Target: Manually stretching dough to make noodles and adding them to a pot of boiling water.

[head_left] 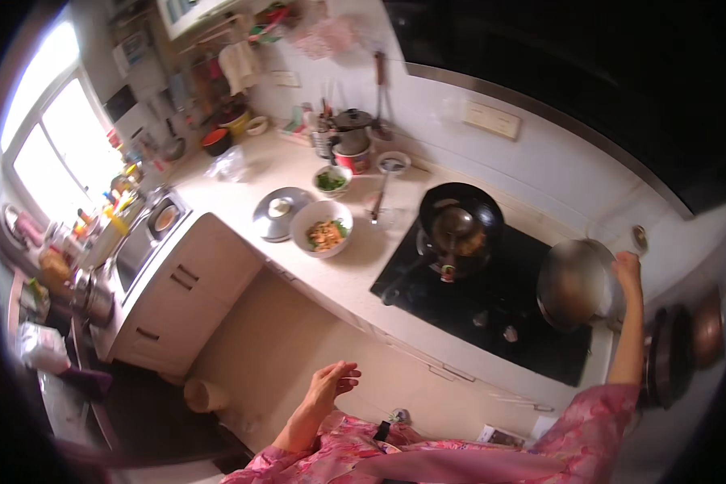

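My right hand [628, 272] is closed at the right rim of a shiny round metal pan [559, 266], possibly a lid, over the right side of the black glass hob [520, 354]. Its inner face is blurred. My left hand [334, 386] hangs in front of my body above the floor, fingers apart and slightly curled, holding nothing. On the hob's left side stands a black wok [490, 202] with some browned food [473, 243] in it. A ladle [457, 224] rests in the wok with its handle towards me.
Left of the hob, a white bowl [301, 235] holds orange-brown chopped food and greens, beside a metal lid [271, 227] and a smaller bowl of greens [331, 179]. A sink [136, 260] is at left. Pans [671, 357] hang at far right; the range hood [556, 109] is overhead.
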A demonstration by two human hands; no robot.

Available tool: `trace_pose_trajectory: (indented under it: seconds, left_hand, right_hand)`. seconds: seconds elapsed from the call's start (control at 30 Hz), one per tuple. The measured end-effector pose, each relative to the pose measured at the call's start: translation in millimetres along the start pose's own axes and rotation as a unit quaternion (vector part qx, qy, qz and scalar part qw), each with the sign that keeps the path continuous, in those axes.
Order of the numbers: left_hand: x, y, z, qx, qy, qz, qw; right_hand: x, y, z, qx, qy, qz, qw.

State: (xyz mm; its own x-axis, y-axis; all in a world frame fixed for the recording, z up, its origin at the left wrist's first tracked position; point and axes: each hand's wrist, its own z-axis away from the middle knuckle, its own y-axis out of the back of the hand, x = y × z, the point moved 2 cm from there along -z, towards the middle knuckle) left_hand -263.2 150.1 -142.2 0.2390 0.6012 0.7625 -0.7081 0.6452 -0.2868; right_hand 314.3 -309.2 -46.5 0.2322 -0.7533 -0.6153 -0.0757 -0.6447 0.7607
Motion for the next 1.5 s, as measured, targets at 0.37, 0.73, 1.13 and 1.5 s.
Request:
trace_pose_trajectory:
  seconds: [0.37,0.73,1.13,1.5]
  left_hand:
    - [1,73,-24,-0.032,0.063,0.075,0.995]
    - [96,281,-44,0.071,0.025,0.208,0.975]
    - [190,506,-79,0.302,-0.104,0.312,0.895]
    - [300,463,-212,0.267,-0.047,0.377,0.886]
  right_hand:
    - [-320,-108,259,-0.197,0.162,-0.256,0.932]
    - [-534,-365,381,-0.487,0.167,-0.241,0.823]
    - [-720,-516,212,-0.386,0.261,-0.208,0.860]
    - [-809,-696,-89,-0.033,0.250,-0.235,0.939]
